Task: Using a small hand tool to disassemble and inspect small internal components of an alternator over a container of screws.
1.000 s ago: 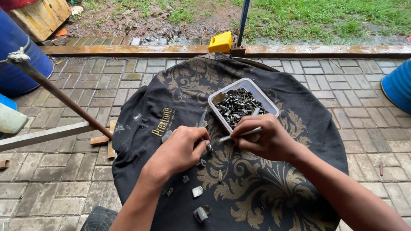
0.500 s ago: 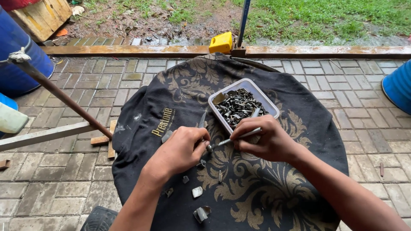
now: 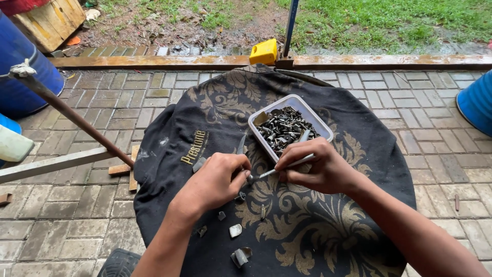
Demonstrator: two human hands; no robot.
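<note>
Landmark: white plastic tub (image 3: 322, 129) of small dark metal parts, sitting on a round surface (image 3: 169, 154) draped with a black cloth with gold ornament.

Left hand (image 3: 215, 180), just near-left of the tub: fingers curled tight, pinching a small metal piece (image 3: 249, 178) at the fingertips. Probably held low against the cloth to steady it.

Right hand (image 3: 320, 166), directly in front of the tub's near edge: closed around a thin metal tool (image 3: 282, 167), pen-style grip, tip pointing left and meeting the small piece. A grip that close to the tip suits fine control.

Loose metal bits (image 3: 236, 230) lie on the cloth nearer the person than the tub, apart from the stock in it, so they look sorted out.

Beyond the tub: yellow block (image 3: 264, 52) by the far kerb. Far left of it: blue drum (image 3: 23, 82), rusty rod (image 3: 72, 115).
</note>
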